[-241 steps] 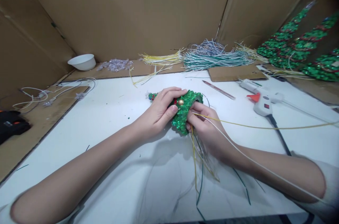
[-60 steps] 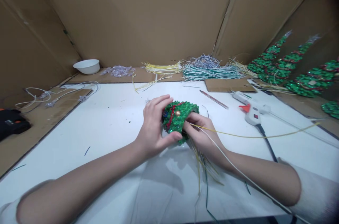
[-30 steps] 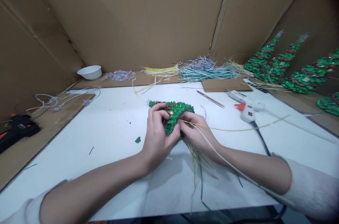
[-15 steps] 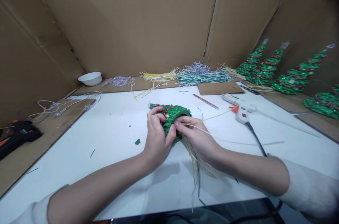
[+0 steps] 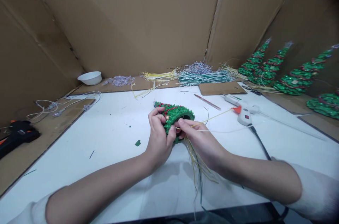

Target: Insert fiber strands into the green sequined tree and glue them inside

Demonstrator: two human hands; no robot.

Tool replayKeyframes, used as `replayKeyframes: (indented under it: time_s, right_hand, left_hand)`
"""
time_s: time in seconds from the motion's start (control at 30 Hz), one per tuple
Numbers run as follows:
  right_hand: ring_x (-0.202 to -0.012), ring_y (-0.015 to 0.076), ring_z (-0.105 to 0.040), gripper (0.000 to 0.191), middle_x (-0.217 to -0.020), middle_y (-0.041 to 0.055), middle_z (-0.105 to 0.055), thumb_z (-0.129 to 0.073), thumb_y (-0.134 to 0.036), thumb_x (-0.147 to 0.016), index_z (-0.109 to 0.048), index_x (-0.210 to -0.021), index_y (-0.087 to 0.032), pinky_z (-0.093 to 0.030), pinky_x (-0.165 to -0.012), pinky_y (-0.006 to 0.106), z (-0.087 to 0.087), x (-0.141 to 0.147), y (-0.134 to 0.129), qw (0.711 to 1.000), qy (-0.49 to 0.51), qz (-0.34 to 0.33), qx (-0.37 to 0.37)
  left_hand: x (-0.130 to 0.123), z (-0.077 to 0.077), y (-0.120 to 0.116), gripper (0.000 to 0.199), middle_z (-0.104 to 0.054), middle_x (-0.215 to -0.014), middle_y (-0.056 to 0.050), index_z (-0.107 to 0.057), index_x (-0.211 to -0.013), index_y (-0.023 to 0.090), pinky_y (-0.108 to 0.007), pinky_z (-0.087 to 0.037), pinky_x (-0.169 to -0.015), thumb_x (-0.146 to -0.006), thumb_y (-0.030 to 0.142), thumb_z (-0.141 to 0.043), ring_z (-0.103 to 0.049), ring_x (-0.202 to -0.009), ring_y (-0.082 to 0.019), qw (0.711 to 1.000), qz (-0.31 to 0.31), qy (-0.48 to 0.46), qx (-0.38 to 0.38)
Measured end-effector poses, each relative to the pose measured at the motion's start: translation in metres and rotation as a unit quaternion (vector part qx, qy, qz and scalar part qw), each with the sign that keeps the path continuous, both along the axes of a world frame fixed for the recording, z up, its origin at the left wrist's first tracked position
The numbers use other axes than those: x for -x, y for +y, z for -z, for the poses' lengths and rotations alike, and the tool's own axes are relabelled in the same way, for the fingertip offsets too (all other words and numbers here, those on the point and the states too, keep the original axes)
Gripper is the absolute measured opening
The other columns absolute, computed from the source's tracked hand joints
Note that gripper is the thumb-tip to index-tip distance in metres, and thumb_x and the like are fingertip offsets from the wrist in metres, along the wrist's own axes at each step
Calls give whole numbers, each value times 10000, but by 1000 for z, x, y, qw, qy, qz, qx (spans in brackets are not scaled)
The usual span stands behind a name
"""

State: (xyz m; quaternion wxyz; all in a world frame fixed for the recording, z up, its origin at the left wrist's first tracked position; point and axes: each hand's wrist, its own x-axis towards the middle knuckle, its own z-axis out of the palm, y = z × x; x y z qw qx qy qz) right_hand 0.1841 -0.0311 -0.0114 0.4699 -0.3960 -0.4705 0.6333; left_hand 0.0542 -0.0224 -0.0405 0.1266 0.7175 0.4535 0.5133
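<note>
A small green Christmas tree ornament (image 5: 176, 111) lies on its side, its hollow base turned to the right and its tip to the upper left. My left hand (image 5: 160, 135) is closed around its near side, thumb at the rim of the base. At the opening, my right hand (image 5: 197, 134) pinches a thin yellow wire (image 5: 212, 116); a white wire trails to the right from the same fingers. Several yellow, white and green wires (image 5: 197, 164) hang from the base below my right hand. The inside of the base is partly hidden by my fingers.
A white glue gun (image 5: 245, 114) lies to the right, a black one (image 5: 21, 134) at far left. Finished trees (image 5: 293, 76) stand at right. Wire bundles (image 5: 206, 77), clear pieces (image 5: 120, 80), a white bowl (image 5: 90, 78) and a pencil-like stick (image 5: 207, 102) lie behind.
My right fingertips have shifted slightly, with the thumb raised at the base opening. The white wire now trails further right. The tree appears slightly further right in view.
</note>
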Motion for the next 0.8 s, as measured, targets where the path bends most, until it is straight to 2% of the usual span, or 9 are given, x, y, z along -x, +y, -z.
replayKeyframes:
  time_s: [0.13, 0.3, 0.47, 0.53, 0.63, 0.7, 0.8]
  right_hand:
    - [-693, 127, -469, 401, -776, 37, -621, -577, -551, -755, -684, -771, -165, -349, -654, 261, -3, -1, 2, 1000, -8, -14, 4]
    - [-724, 124, -476, 424, -835, 41, -630, -524, -562, -798, -705, -850, -183, -350, -644, 249, -7, -2, 5, 997, -29, -65, -22]
    - [-757, 133, -513, 443, -860, 54, -633, -507, -569, -804, -714, -918, -194, -399, -628, 243, -10, 0, 7, 994, -44, -89, -34]
    - [-810, 144, -537, 422, -953, 66, -626, -517, -555, -802, -709, -969, -218, -436, -635, 246, -13, 1, 8, 992, -53, -100, -51]
    - [-941, 173, -564, 346, -1184, 70, -571, -601, -452, -773, -681, -1054, -267, -491, -706, 284, -25, -4, 8, 983, -101, -114, -102]
    - [-1006, 192, -566, 389, -1268, 57, -533, -658, -339, -733, -642, -1118, -294, -499, -769, 326, -35, -16, 7, 969, -153, -110, -163]
    - [-1080, 207, -542, 389, -1234, 33, -574, -644, -247, -725, -641, -1109, -310, -466, -836, 347, -46, -51, 11, 913, -274, -58, -295]
  left_hand:
    - [0, 1, 1, 174, -320, -1155, -107, -296, -896, 245, -509, -392, -938, -835, 209, -455, -342, -1189, -260, 1000, -6, -3, 0]
    - [2, 1, 4, 134, -311, -1179, -102, -304, -943, 246, -469, -387, -931, -871, 275, -414, -363, -1149, -236, 998, -26, -51, 12]
    - [4, -1, 8, 123, -318, -1197, -96, -319, -952, 246, -472, -367, -941, -884, 307, -401, -372, -1145, -226, 996, -29, -87, 17]
    - [6, -3, 11, 114, -334, -1205, -99, -324, -924, 241, -476, -357, -956, -886, 311, -405, -369, -1162, -225, 995, -29, -95, 16]
    - [12, -8, 15, 130, -365, -1217, -104, -349, -910, 229, -462, -355, -971, -887, 341, -411, -380, -1172, -222, 993, -27, -117, 20]
    - [18, -13, 17, 154, -383, -1230, -99, -365, -911, 224, -441, -348, -981, -887, 369, -410, -393, -1175, -217, 989, -29, -145, 29]
    - [29, -22, 16, 177, -444, -1188, -84, -398, -912, 218, -404, -358, -970, -878, 392, -409, -435, -1140, -214, 978, -56, -193, 49]
